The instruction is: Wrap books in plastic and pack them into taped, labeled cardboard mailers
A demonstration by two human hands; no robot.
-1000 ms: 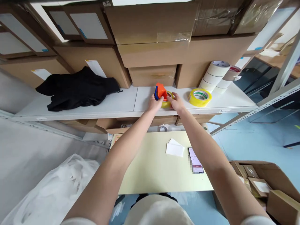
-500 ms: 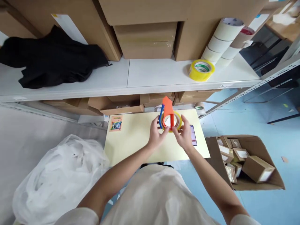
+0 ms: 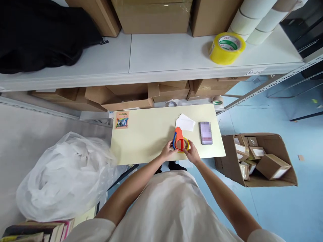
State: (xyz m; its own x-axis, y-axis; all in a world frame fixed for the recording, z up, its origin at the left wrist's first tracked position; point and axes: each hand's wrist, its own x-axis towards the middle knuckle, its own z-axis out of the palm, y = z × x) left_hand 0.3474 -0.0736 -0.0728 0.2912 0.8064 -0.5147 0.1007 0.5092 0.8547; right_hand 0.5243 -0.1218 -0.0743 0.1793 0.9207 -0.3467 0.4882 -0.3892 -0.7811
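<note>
An orange and blue tape dispenser (image 3: 179, 134) loaded with a yellow tape roll (image 3: 187, 144) is held between both hands, over the near part of the pale table (image 3: 143, 134). My left hand (image 3: 168, 150) grips its left side, by the blue part. On the other side my right hand (image 3: 192, 153) has its fingers closed at the tape roll's edge. Just beyond the dispenser lie white papers (image 3: 186, 122). A phone (image 3: 206, 133) rests right of my right hand. At the table's far left corner is a small printed card (image 3: 122, 120).
A shelf (image 3: 166, 55) crosses behind the table, bearing a yellow tape roll (image 3: 227, 48), white rolls (image 3: 249, 22), cartons and black cloth (image 3: 45, 35). An open carton of small boxes (image 3: 285, 171) stands right. Bundled white plastic wrap (image 3: 63, 178) and books (image 3: 52, 232) are left.
Both hands have brought the dispenser lower and nearer to my body. The white papers and the whole phone now show. The view has tilted down.
</note>
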